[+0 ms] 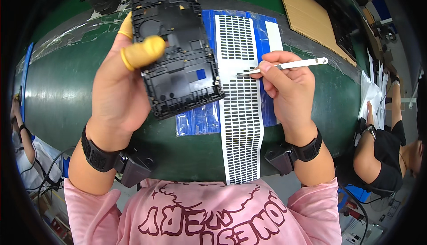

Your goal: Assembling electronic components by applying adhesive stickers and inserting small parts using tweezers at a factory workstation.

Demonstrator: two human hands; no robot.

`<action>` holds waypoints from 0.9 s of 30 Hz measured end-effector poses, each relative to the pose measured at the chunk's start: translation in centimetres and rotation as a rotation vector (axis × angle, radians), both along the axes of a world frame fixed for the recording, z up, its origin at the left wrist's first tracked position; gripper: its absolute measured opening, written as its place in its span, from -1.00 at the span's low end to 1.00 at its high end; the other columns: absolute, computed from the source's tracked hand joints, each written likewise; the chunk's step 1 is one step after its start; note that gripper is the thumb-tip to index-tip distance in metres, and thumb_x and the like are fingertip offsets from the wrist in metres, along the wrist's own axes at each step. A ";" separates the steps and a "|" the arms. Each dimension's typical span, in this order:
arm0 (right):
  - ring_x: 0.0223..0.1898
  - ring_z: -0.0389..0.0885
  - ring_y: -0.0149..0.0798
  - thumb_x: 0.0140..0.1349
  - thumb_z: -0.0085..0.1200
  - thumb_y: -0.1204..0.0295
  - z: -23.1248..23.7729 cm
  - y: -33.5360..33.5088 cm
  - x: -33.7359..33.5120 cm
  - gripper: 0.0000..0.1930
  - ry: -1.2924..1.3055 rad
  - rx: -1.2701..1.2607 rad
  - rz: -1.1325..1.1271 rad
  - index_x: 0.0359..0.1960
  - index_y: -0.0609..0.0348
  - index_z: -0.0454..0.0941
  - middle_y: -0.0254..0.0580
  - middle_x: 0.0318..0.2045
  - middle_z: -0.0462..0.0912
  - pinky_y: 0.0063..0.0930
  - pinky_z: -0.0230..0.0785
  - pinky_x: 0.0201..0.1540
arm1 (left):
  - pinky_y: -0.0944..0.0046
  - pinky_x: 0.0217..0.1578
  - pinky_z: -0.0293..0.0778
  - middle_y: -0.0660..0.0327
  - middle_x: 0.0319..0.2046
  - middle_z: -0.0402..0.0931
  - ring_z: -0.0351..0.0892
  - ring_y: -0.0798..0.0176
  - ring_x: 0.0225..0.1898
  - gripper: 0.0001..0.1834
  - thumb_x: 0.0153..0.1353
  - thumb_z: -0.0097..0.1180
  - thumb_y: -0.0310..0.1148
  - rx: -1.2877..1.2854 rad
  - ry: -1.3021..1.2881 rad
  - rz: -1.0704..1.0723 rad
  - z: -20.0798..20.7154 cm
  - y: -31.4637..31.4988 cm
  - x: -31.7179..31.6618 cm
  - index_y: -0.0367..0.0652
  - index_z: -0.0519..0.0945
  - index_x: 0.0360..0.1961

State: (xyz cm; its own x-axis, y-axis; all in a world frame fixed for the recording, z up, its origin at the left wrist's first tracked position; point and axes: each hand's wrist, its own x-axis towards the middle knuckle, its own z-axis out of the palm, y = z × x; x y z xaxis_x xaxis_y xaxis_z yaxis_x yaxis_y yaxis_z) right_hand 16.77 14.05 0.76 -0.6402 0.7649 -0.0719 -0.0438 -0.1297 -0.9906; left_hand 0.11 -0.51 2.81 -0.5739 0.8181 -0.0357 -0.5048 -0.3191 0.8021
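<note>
My left hand point(122, 78) grips a black plastic housing point(178, 73) along its left edge, thumb across the inner face. Yellow finger cots cover the thumb and a finger. Ribs, clips and a small blue patch show inside the housing. In my right hand point(291, 78) is a pair of white tweezers point(296, 64), pinched between thumb and fingers. Their dark tips point left and lie over a long white sheet point(229, 69) with rows of small black rectangular stickers. Some rows near the tips are bare. Whether the tips hold a sticker is too small to tell.
Blue plastic film point(200, 120) lies under the sheet on the green table point(187, 156). A white strip point(273, 36) and brown cardboard point(313, 18) lie toward the far right. One person point(378, 156) sits at the right, another point(38, 156) at the left.
</note>
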 end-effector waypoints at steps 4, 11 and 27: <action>-0.61 0.46 -0.56 0.00 0.04 0.62 -0.1 0.0 0.0 -0.85 0.011 -0.024 0.015 -0.35 0.35 0.43 -0.18 -0.56 0.55 -0.83 0.21 -0.63 | 0.21 -0.14 0.41 0.12 -0.14 0.40 0.45 0.19 -0.16 -0.64 0.17 -0.15 -0.36 0.001 -0.182 0.083 -0.1 0.1 -0.2 -0.22 0.27 0.00; -0.62 0.46 -0.55 -0.01 0.03 0.63 -0.1 -0.1 0.0 -0.86 -0.021 -0.013 0.017 -0.36 0.36 0.43 -0.17 -0.57 0.55 -0.82 0.24 -0.62 | 0.21 -0.10 0.39 0.15 -0.08 0.38 0.42 0.21 -0.11 -0.55 0.23 -0.23 -0.10 0.051 -0.265 -0.013 -0.3 -0.1 -0.8 -0.23 0.29 -0.01; -0.53 0.48 -0.50 0.02 0.01 0.66 2.7 -3.4 1.4 -0.79 0.263 -0.001 0.080 -0.26 0.37 0.37 -0.08 -0.49 0.56 -0.77 0.27 -0.50 | 0.15 -0.01 0.30 0.11 -0.03 0.33 0.36 0.18 -0.03 -0.48 0.24 -0.32 -0.03 -0.049 -0.386 -0.219 -0.4 0.5 2.8 -0.20 0.22 0.07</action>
